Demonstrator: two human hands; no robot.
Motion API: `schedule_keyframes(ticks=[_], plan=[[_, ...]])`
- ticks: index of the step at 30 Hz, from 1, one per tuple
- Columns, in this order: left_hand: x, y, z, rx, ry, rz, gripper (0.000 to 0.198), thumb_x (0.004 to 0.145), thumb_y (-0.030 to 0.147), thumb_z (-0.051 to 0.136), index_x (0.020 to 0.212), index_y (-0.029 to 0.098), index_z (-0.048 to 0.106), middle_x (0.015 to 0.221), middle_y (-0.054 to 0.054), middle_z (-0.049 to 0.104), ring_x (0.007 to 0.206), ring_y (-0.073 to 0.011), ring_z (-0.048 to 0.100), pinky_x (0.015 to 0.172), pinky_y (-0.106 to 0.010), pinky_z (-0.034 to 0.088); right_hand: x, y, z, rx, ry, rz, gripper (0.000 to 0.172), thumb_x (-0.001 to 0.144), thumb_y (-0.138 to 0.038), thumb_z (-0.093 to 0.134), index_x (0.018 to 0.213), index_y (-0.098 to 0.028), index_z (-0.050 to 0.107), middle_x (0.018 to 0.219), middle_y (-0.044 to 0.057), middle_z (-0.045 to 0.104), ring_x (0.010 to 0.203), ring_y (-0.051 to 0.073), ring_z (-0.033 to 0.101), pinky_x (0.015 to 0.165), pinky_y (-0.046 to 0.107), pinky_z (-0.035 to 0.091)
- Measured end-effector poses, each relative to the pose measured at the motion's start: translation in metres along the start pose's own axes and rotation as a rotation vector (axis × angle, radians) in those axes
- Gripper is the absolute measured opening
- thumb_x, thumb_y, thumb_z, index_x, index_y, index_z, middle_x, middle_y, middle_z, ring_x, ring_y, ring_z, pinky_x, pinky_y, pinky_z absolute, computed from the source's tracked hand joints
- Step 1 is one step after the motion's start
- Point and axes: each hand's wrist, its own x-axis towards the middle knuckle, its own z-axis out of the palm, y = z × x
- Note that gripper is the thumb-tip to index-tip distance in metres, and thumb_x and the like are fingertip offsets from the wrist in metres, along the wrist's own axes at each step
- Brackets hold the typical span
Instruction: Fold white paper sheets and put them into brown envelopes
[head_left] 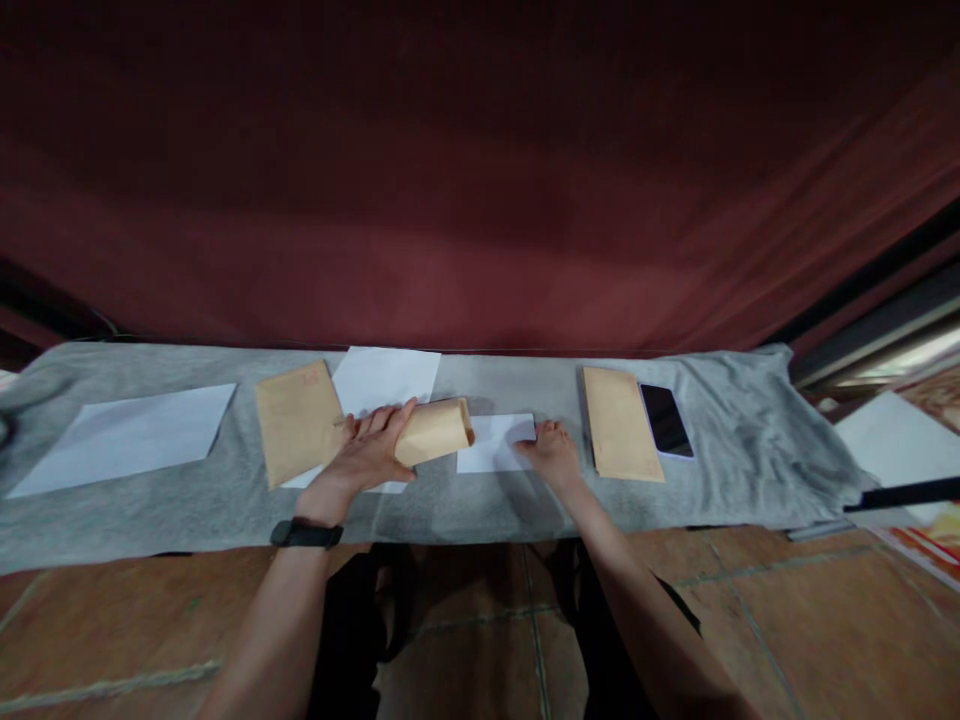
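My left hand (369,452) is wrapped round a brown envelope (437,430), holding it just above the grey cloth (480,500). My right hand (553,450) rests on the right end of a small folded white paper (491,443), fingers pressed onto it. The envelope's right end lies over the left part of that paper. A black band sits on my left wrist.
On the cloth lie a large white sheet (127,435) at far left, a brown envelope (296,420) over another white sheet (386,380), a stack of brown envelopes (619,422) and a dark phone (664,420) at right. Red curtain behind, tiled floor below.
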Motion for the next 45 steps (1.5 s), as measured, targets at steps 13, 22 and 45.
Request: schedule_keyframes(ticks=[13,22,45], plan=[[0.004,0.007,0.002,-0.005,0.061,0.031,0.122,0.064,0.047,0.079,0.163,0.028,0.010,0.158,-0.016,0.034,0.146,-0.0405,0.030,0.120,-0.063,0.006,0.030,0.034,-0.026,1.114,0.254,-0.080,0.037,0.071,-0.056,0.067,0.077,-0.025,0.047,0.062,-0.007,0.050,0.054,0.013,0.045,0.049,0.024,0.036],[0.009,0.007,0.007,-0.014,0.172,0.115,0.122,0.067,0.045,0.080,0.163,0.027,0.007,0.157,-0.018,0.037,0.149,-0.0421,0.027,0.119,-0.067,0.009,0.025,0.034,-0.022,0.977,-0.003,-0.147,0.036,0.071,-0.057,0.066,0.065,-0.021,0.064,0.054,-0.003,0.054,0.053,0.013,0.044,0.051,0.025,0.034],[0.011,0.081,0.004,-0.097,0.215,0.406,0.116,0.069,0.041,0.082,0.162,0.025,0.014,0.155,-0.018,0.038,0.148,-0.0390,0.030,0.122,-0.063,0.009,0.007,-0.010,0.022,1.020,-0.074,-0.119,0.013,0.074,-0.027,0.062,0.068,-0.023,0.073,0.087,0.003,0.072,0.083,0.020,0.066,0.077,0.031,0.056]])
